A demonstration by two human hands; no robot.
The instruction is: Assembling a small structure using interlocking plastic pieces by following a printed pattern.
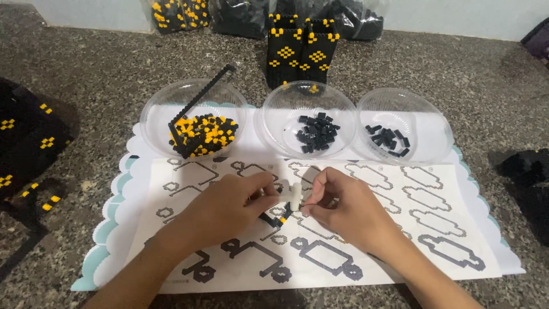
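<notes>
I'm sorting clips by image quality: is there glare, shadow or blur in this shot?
Head view: soft glare on the rims of the clear bowls; the white pattern sheet is bright, nearly washed out; the left hand and right hand cast faint shadows; the far bags look slightly soft.

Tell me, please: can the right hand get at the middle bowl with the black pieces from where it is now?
Probably yes. The right hand sits just in front of the middle bowl, nothing stands between them, and the bowl is open on top.
</notes>
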